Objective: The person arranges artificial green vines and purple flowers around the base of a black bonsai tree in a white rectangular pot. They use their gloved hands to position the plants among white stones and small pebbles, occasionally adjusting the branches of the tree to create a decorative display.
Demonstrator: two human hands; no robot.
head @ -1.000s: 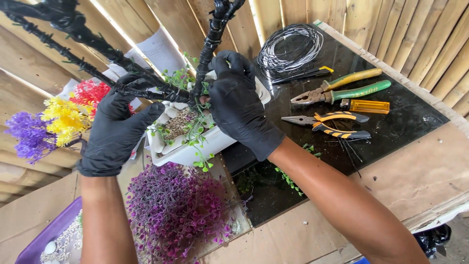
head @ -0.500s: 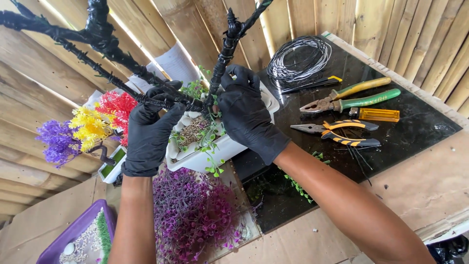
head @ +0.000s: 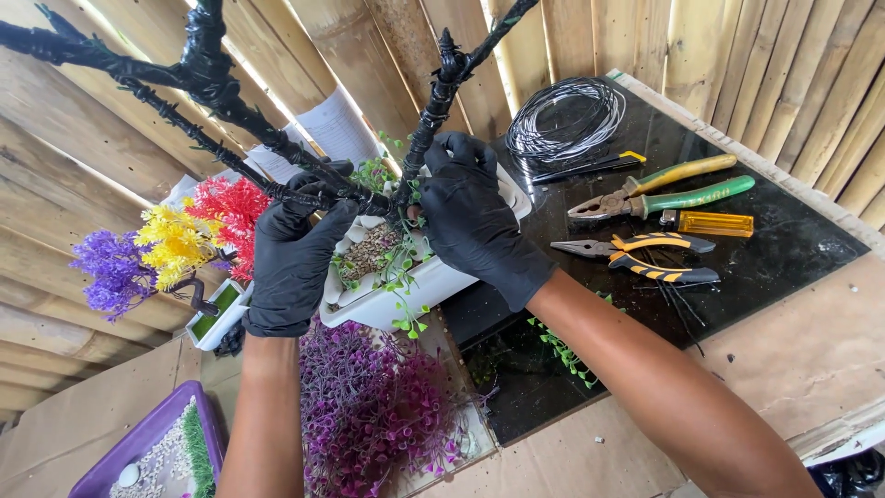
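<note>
The black wrapped tree frame (head: pixel 277 166) stands in the white rectangular pot (head: pixel 433 286), its trunk base among gravel and small green sprigs. The pot sits at the left edge of the black slab (head: pixel 784 249), partly overhanging it.

The left hand (head: pixel 295 254), in a black glove, is closed around the lower left branch where it meets the trunk. The right hand (head: pixel 475 217), also gloved in black, is curled around the upright right branch just above the pot rim, fingers wrapped on the stem.

Below the pot, a clump of purple artificial foliage (head: pixel 369 415) lies near the front-left corner of the slab. To the left of the pot stands a small artificial tree with purple, yellow and red tufts (head: pixel 175 244) in its own small white pot.

On the slab, toward its back edge, lies a coil of dark wire (head: pixel 562 115). Near the right side lie green-handled pliers (head: pixel 664 194), an amber-handled tool (head: pixel 705 223) and yellow-and-black pliers (head: pixel 636 256), close together but apart from the hands.
</note>
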